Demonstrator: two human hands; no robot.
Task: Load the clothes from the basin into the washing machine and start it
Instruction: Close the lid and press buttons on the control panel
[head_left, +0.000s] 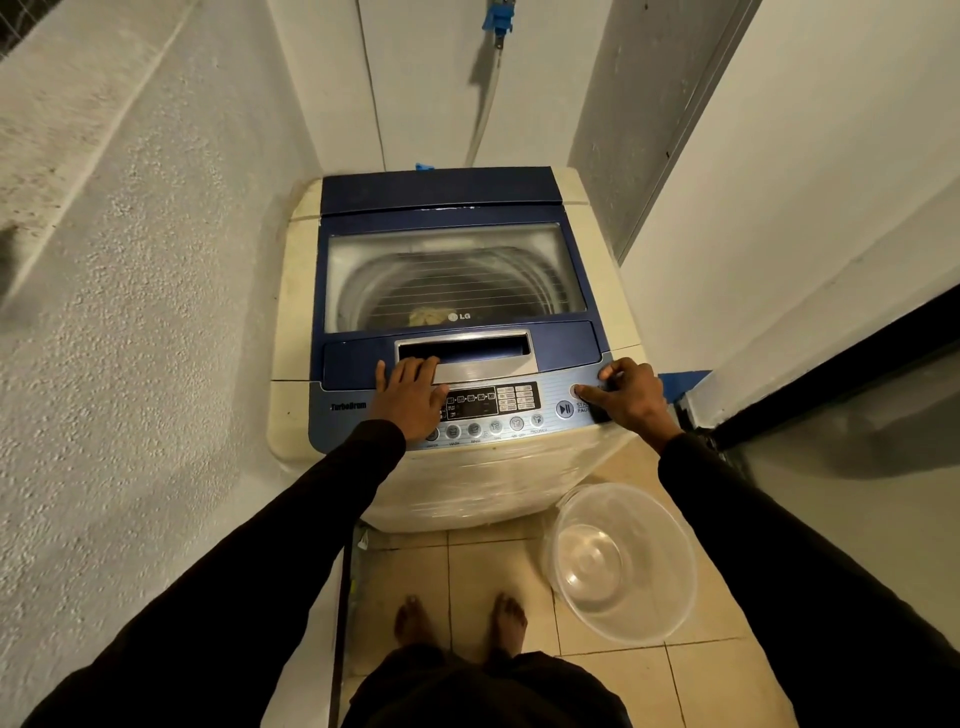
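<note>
Nearby, clear basin (623, 564) on floor tiles (488, 566) beside washing machine (452, 332).

I stand facing the washing machine (457, 332), which sits between a wall on its left and another on its right. Its lid (452, 275) is down; clothes (428, 315) lie inside the drum beneath it. The control panel (493, 408) runs along the near edge. The basin (623, 561) rests on the floor (498, 566), front right of the machine. A hose (485, 109) hangs on the wall behind.
</note>
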